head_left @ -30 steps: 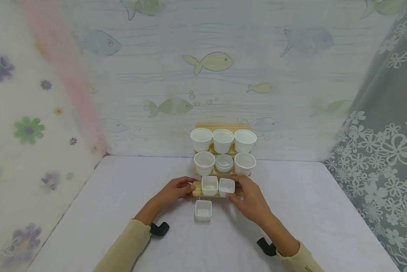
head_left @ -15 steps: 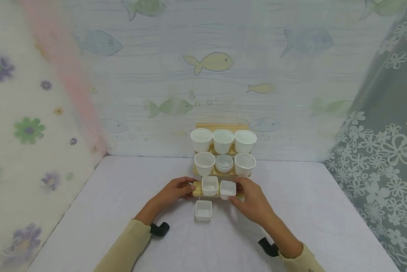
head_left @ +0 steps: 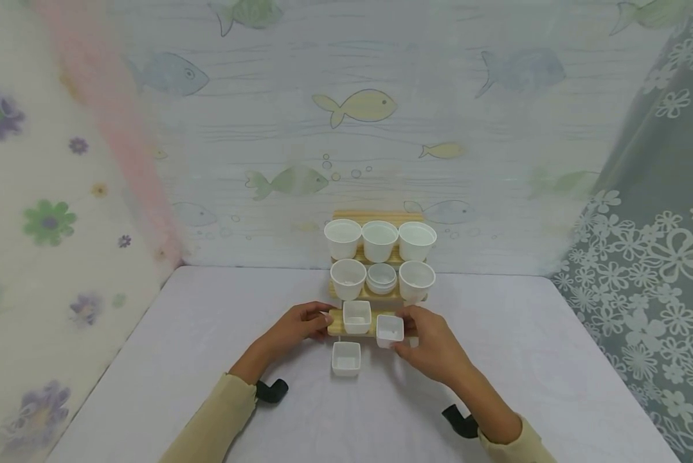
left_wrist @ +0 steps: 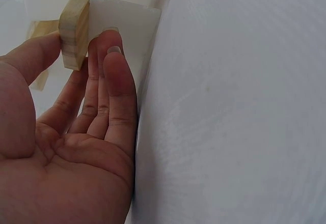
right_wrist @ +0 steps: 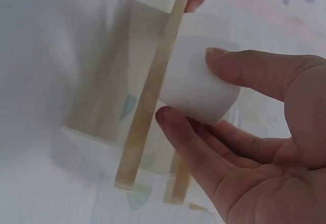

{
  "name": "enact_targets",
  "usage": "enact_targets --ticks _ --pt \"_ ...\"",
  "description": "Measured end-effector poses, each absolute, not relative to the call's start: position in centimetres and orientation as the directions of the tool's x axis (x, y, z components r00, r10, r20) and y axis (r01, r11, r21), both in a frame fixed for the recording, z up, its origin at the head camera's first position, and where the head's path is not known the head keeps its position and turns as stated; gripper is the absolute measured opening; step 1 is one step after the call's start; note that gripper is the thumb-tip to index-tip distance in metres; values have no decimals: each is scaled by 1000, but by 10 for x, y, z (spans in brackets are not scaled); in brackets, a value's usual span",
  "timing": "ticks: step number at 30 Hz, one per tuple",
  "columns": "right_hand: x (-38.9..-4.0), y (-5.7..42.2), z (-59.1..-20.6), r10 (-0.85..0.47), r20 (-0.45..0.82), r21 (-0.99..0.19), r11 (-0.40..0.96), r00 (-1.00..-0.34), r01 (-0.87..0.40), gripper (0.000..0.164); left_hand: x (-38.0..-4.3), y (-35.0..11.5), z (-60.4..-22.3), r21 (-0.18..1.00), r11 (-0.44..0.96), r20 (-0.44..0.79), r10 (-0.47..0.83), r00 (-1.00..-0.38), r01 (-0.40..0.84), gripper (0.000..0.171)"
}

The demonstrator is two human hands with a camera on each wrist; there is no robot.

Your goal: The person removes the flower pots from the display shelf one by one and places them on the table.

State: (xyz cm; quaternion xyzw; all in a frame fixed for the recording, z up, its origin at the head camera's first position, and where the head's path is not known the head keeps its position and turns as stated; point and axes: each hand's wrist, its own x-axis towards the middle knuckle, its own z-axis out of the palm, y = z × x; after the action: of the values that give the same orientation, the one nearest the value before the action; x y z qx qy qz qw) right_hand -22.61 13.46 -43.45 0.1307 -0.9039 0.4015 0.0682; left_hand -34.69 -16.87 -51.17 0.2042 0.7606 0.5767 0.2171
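Note:
My left hand (head_left: 294, 329) holds the left end of the lowest board of a tiered wooden stand (head_left: 335, 323). In the left wrist view the thumb presses the board's end (left_wrist: 74, 38), with the other fingers reaching beneath it. My right hand (head_left: 433, 344) pinches a small square white cup (head_left: 389, 332) between thumb and fingers, at the lowest board's front edge. The right wrist view shows this cup (right_wrist: 196, 76) close against the board (right_wrist: 147, 102). Another square cup (head_left: 357, 316) sits on that board, left of the held one. A third square cup (head_left: 346, 358) stands on the table in front.
The middle tier carries two tall round cups, including the left one (head_left: 348, 278), with a low round cup (head_left: 381, 278) between them. Three round cups, such as the middle one (head_left: 379, 240), fill the top tier. A white cloth covers the table (head_left: 207, 302); a fish-patterned curtain (head_left: 254, 116) hangs behind.
My right hand has moved the square cup slightly right and toward the front, from over the lowest board to its front edge. The left hand has stayed in place.

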Motion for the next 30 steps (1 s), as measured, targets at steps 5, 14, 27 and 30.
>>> enact_targets --ticks 5,14,27,30 --pt "-223 134 -432 -190 185 -721 640 -964 -264 50 -346 -169 -511 970 235 -87 569 -818 60 47" --pt "-220 134 -432 -250 157 -699 656 -955 -286 46 -346 -168 -512 970 235 -88 569 -818 60 45" --pt "-220 130 -435 -301 104 -711 644 -948 -282 46 -347 -169 -512 969 240 -89 566 -820 60 46" --pt "-220 130 -436 -316 96 -710 643 -944 -287 46 -347 -169 -512 970 236 -84 568 -819 64 45"
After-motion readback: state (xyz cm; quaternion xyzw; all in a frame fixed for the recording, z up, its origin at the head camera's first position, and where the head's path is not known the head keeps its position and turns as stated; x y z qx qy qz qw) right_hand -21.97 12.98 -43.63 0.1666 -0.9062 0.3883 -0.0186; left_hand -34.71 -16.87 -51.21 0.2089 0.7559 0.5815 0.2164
